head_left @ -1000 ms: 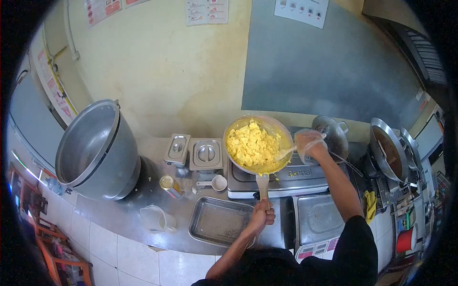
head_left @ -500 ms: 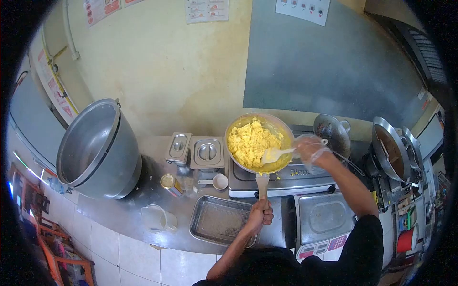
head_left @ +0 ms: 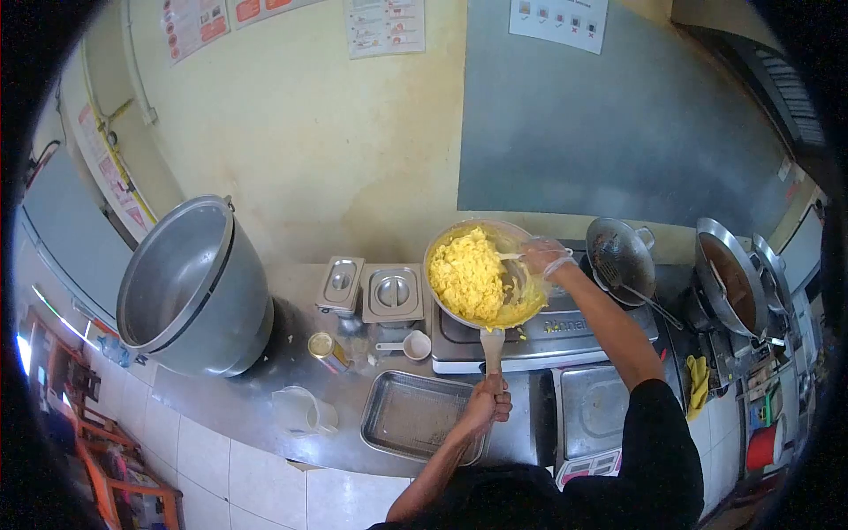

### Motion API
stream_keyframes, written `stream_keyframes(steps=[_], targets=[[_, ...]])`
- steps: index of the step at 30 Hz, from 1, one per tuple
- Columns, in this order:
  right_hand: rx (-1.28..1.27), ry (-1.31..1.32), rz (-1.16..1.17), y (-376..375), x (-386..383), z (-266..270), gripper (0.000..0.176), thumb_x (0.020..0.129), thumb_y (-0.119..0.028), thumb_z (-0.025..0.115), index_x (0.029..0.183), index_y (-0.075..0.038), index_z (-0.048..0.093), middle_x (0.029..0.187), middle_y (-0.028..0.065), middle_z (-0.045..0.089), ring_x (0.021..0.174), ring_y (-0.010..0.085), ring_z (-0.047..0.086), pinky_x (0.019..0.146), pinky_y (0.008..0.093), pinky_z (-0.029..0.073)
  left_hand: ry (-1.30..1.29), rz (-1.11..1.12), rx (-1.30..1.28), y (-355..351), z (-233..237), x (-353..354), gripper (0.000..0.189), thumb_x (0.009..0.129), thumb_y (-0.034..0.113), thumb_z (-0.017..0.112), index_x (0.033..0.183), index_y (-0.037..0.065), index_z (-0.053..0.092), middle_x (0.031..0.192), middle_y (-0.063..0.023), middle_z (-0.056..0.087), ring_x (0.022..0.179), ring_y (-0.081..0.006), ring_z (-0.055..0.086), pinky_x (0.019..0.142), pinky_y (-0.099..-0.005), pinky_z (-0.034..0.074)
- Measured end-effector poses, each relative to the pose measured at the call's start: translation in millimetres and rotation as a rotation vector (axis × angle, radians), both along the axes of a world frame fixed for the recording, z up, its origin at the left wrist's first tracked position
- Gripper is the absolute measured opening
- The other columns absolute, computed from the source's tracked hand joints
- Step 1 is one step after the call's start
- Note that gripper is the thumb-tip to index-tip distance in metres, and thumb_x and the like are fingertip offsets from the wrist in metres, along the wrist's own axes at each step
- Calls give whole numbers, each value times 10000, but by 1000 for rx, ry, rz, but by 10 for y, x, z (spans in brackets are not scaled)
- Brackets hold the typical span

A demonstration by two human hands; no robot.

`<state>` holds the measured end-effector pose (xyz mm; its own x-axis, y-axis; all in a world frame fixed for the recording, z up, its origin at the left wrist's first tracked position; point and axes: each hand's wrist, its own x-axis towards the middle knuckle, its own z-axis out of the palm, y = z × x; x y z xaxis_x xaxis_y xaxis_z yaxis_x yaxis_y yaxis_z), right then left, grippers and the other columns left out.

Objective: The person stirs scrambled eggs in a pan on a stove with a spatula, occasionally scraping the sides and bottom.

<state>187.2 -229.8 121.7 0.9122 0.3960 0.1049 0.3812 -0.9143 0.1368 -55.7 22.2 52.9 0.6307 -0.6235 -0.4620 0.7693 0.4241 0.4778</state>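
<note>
A round pan (head_left: 439, 303) sits on the portable stove (head_left: 574, 334), with a mound of yellow scrambled egg (head_left: 468, 274) in its left and middle part. My left hand (head_left: 488, 402) is wrapped round the pan's handle (head_left: 492, 349), in front of the pan. In a clear plastic glove, my right hand (head_left: 545, 257) is closed on a white spatula (head_left: 509, 256) at the pan's right rim. The spatula's blade is hidden at the egg. Some bits of egg lie by the pan's front edge.
A large pot (head_left: 203, 283) stands at the left. Two lidded steel containers (head_left: 393, 296), a small white cup (head_left: 416, 345), a can (head_left: 325, 347), a clear jug (head_left: 302, 412) and a tray (head_left: 415, 415) are nearby. Woks (head_left: 621, 256) and a scale (head_left: 596, 411) are right.
My right hand and the spatula have moved up and left, to the back right of the pan. The egg has shifted within the pan. My left hand still holds the handle.
</note>
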Motion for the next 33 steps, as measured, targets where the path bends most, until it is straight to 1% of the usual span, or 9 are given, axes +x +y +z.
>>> stream_keyframes(steps=[5,8,11,14,17,20,23,28,33], targets=[[-137,106,-29,184,-231,242,207,883,-201,546,990,-54,645,901,170,677,897,322,660,703,425,542,15,16,-20,1,43,-5,418,969,533,421,935,117,396,648,54,287,502,-54,258,427,-227,209],[-357,-235,208,-27,-342,128,180,866,-133,543,999,-37,617,861,154,658,806,305,667,630,398,554,6,12,-38,11,-40,-1,413,968,527,428,933,116,401,642,59,283,498,-51,254,422,-221,200],[-171,-341,356,150,-827,700,160,852,-81,530,987,-33,600,849,137,638,758,278,659,594,369,556,3,16,-27,33,-24,3,404,971,518,430,931,116,410,637,64,280,494,-47,250,417,-216,191],[-221,-341,185,151,-972,766,168,864,-103,532,1009,-40,592,866,155,622,787,272,658,608,373,560,14,26,-21,40,6,2,394,975,506,428,927,115,422,635,64,280,492,-45,249,416,-213,192],[41,-97,-7,218,-989,675,169,870,-115,536,1008,-33,591,898,195,623,864,315,648,677,419,548,20,40,-25,25,26,-8,384,980,496,425,926,116,431,633,62,281,492,-44,250,416,-210,195],[313,44,33,322,-737,236,231,872,-128,542,1078,-29,574,942,194,623,872,360,629,753,482,501,35,49,-19,23,39,-13,365,984,481,427,929,122,460,637,63,300,492,-44,259,413,-208,200],[286,308,-76,695,-615,100,231,887,-150,527,1072,-23,580,961,212,647,902,374,633,773,487,482,6,58,-24,13,14,-31,364,985,479,424,938,119,447,634,58,298,488,-45,255,415,-210,199],[162,414,-14,647,-274,31,201,847,-143,546,1015,-48,603,905,211,654,890,378,635,764,469,490,1,67,-28,65,-19,-28,364,984,477,428,936,116,443,628,56,300,480,-45,256,414,-211,198],[118,393,-76,634,-550,233,176,827,-130,564,961,-26,611,941,210,654,912,358,643,782,450,495,3,62,-38,76,9,-29,367,984,476,431,934,113,449,632,55,321,480,-47,269,411,-211,198]])
